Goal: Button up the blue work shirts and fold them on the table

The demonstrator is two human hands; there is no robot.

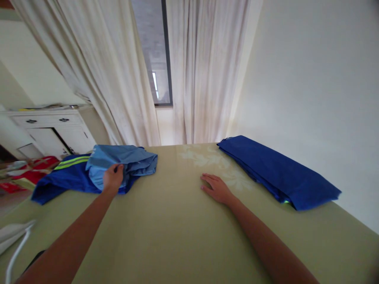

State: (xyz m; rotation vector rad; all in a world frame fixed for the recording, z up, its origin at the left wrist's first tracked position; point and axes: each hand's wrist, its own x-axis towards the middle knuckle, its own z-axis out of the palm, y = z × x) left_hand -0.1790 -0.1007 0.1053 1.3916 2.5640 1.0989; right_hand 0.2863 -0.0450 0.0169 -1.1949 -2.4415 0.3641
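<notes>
On the left of the table, my left hand [113,178] is closed in a pinch on a light blue garment [108,156], which looks like a shirt and lies crumpled. Beneath it spreads a dark blue garment [69,179] with a yellow-green reflective stripe. My right hand [217,188] rests near the middle of the table with its fingers extended and nothing in them. To the right of that hand, apart from it, lies a folded dark blue garment [275,169]; a bit of yellow-green shows at its lower edge.
The pale green table [166,228] has a faint leaf pattern near its far edge. Behind it hang cream curtains [204,71] beside a window. A white cabinet [50,130] and red items [37,167] stand at left. A white curved rod [17,252] is at lower left.
</notes>
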